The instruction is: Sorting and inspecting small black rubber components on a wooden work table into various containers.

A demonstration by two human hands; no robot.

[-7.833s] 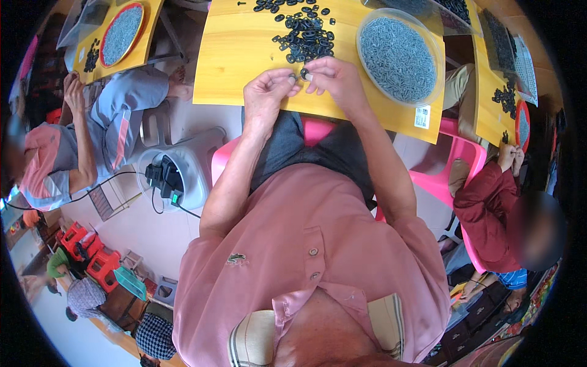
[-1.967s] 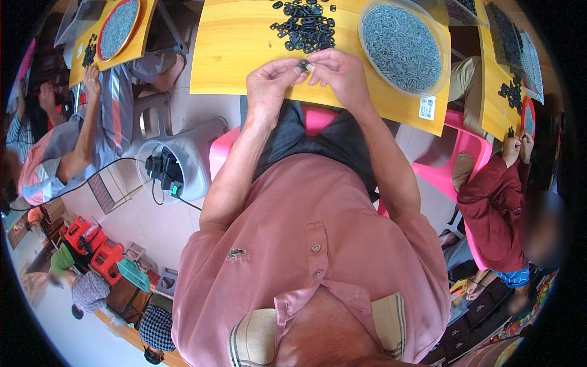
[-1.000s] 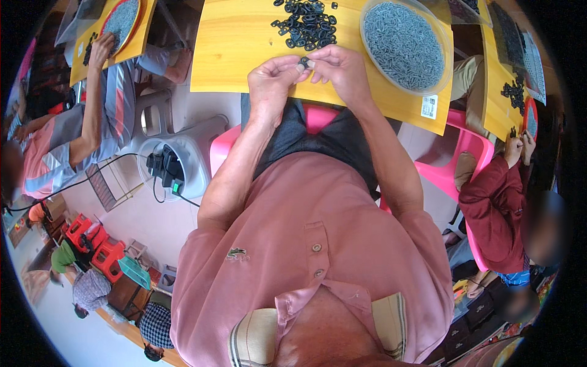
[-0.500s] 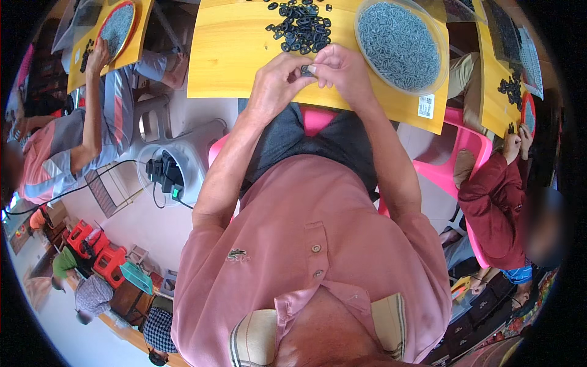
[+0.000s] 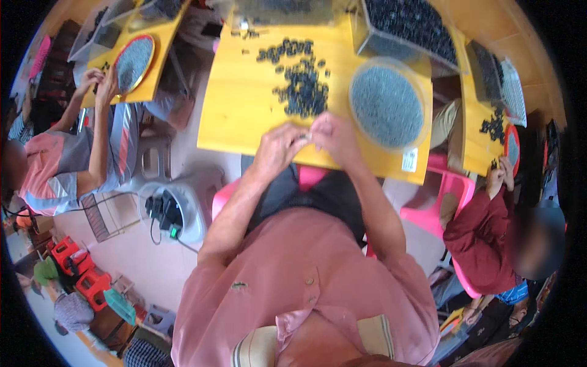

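My left hand point(image 5: 278, 148) and my right hand point(image 5: 335, 139) meet fingertip to fingertip over the near edge of the yellow table point(image 5: 235, 110). Pinched in the left fingers is a small black two-holed plastic piece, now mostly hidden by them. The right thumb and finger press together against it; whatever tiny thing they hold is too small and blurred to name. Just beyond my hands lies a loose pile of black two-holed pieces point(image 5: 302, 92). To the right, a round clear tub point(image 5: 351, 92) is full of small grey screws point(image 5: 386, 105).
A clear box point(image 5: 367, 44) heaped with black pieces stands at the far right; another clear bin point(image 5: 281, 13) is at the back. Co-workers sit at yellow tables on both sides. A grey stool point(image 5: 194, 214) bears a bucket with cables at my left.
The view has tilted, so the table and my hands appear lower and more of its far side shows. My hands stay together at the piece. The left co-worker's second hand has come into view.
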